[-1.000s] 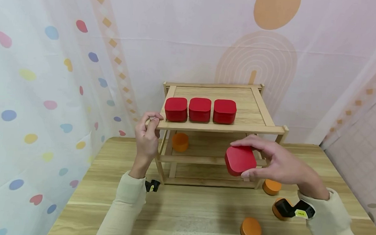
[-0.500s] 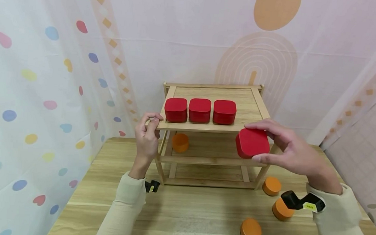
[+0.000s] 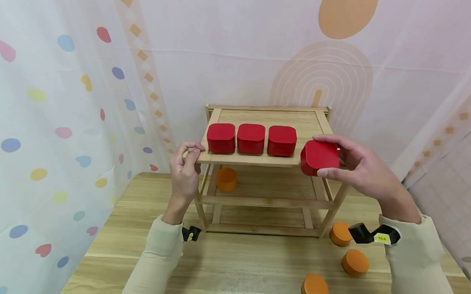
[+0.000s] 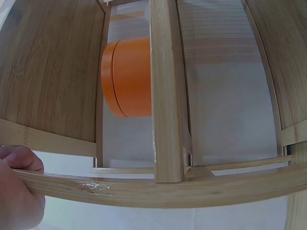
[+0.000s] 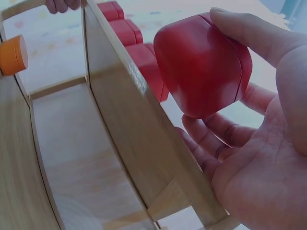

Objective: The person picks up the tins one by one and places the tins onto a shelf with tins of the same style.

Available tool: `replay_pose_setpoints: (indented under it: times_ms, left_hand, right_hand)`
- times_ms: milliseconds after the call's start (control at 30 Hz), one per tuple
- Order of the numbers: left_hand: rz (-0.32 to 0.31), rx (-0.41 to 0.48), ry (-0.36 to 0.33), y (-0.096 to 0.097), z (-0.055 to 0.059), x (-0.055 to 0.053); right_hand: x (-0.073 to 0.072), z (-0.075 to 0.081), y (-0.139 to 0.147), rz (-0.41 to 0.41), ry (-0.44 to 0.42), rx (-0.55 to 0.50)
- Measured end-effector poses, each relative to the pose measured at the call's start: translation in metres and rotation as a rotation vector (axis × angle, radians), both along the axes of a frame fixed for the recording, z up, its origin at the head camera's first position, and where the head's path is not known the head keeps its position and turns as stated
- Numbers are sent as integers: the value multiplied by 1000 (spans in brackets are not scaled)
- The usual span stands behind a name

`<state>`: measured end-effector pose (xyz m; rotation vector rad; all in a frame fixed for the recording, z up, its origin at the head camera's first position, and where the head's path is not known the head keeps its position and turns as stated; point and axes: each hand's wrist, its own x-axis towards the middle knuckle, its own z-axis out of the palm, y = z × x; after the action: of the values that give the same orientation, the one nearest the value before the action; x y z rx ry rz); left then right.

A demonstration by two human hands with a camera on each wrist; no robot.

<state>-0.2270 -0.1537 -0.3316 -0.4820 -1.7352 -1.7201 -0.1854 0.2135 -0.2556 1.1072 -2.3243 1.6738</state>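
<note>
My right hand (image 3: 358, 164) grips a red rounded-square lidded box (image 3: 319, 157) between thumb and fingers, at the front right edge of the wooden rack's top shelf (image 3: 312, 124). The right wrist view shows the box (image 5: 201, 67) tilted, thumb on the lid side and fingers beneath. On that shelf stand three like boxes in a row: a left one (image 3: 221, 138), a middle one (image 3: 251, 139) and a right one (image 3: 282, 141). My left hand (image 3: 186, 169) holds the rack's front left corner, fingers curled over the rail (image 4: 96, 188).
An orange round box (image 3: 226, 179) sits on the middle shelf at left. Three more orange round boxes stand on the table at right: a back one (image 3: 340, 234), a middle one (image 3: 355, 262) and a front one (image 3: 314, 289). A patterned curtain (image 3: 240, 54) hangs behind.
My right hand has lifted the red box up and to the right, from in front of the middle shelf to the top shelf's edge. My left hand keeps its place on the corner.
</note>
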Motion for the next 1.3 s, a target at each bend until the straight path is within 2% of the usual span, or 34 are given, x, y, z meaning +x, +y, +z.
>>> replay_pose_setpoints:
  times_ms: [133, 533, 767, 1033, 1300]
  left_hand:
    - [-4, -6, 2, 1, 0, 0]
    - [-11, -2, 11, 2, 0, 0]
    - [-15, 6, 11, 2, 1, -1]
    - [-19, 17, 2, 1, 1, 0]
    - [-19, 34, 6, 1, 2, 3]
  right_hand:
    - [-5, 5, 1, -2, -40, -10]
    - [-21, 25, 1, -124, -54, 153]
    - [-27, 28, 0, -194, -107, 171]
    - [-34, 25, -6, -276, -151, 237]
    - [-34, 25, -6, -294, -188, 276]
